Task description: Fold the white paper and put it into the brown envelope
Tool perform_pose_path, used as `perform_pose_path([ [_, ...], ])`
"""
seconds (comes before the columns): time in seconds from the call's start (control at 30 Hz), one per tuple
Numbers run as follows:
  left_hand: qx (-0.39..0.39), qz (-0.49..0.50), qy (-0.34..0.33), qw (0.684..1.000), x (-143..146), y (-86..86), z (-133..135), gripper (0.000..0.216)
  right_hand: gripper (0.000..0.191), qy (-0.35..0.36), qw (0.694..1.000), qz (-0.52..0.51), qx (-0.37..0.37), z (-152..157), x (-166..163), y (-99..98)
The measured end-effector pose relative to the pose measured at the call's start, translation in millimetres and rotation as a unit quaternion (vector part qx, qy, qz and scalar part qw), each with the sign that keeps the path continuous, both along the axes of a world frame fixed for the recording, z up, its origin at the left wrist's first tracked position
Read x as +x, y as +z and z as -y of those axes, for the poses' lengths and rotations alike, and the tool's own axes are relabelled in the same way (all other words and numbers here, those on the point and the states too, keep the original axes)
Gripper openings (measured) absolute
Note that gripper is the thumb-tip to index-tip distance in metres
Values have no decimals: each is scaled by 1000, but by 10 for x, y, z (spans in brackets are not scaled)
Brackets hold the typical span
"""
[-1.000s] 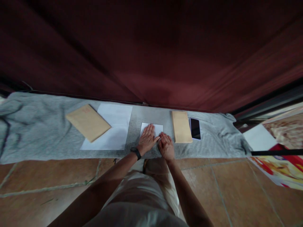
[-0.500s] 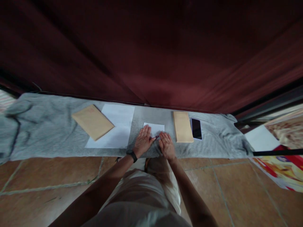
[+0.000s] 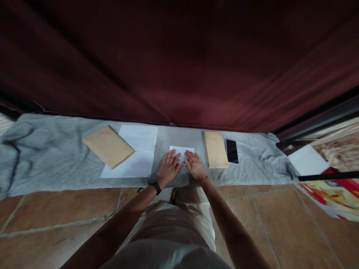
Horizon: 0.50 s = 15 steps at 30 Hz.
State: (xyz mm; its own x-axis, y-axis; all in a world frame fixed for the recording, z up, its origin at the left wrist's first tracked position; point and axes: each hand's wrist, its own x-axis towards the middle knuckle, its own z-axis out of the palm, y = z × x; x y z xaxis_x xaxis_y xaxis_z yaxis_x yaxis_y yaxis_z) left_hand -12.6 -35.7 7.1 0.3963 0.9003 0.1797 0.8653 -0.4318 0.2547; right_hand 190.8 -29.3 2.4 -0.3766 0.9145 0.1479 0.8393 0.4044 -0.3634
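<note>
A small white piece of paper (image 3: 181,149) lies on the grey cloth in front of me, its lower part covered by my fingers. My left hand (image 3: 168,167), with a dark watch (image 3: 154,186) on the wrist, rests flat on its left side, fingers outstretched. Flat on the right side lies my right hand (image 3: 196,167), its fingers also stretched out. The two thumbs point toward each other near the paper's lower edge. To the right are a tan envelope-like packet (image 3: 216,150) and a phone (image 3: 232,151) with a dark screen.
On the left, a tan envelope (image 3: 109,146) overlaps a large white sheet (image 3: 143,149). Grey cloth (image 3: 56,149) covers the narrow surface. A dark red panel (image 3: 179,74) rises behind it. Colourful packaging (image 3: 336,196) lies at the right, over the tiled floor (image 3: 252,220).
My right hand has slid up and slightly left, further onto the small paper. The left hand stays nearly in place. The view has shifted slightly.
</note>
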Motion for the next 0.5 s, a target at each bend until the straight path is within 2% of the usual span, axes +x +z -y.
perform_pose_path([
  [0.27, -1, -6, 0, 1000, -2, -12, -2, 59, 54, -65, 998, -10, -4, -212, 52, -24],
  [0.37, -1, -8, 1, 1000, 2, 0, 4, 59, 54, -70, 997, -17, 4, -115, 57, -24],
  [0.5, -1, -7, 0, 1000, 0, 3, 8, 59, 51, -25, 999, -15, 15, 200, 56, -27],
])
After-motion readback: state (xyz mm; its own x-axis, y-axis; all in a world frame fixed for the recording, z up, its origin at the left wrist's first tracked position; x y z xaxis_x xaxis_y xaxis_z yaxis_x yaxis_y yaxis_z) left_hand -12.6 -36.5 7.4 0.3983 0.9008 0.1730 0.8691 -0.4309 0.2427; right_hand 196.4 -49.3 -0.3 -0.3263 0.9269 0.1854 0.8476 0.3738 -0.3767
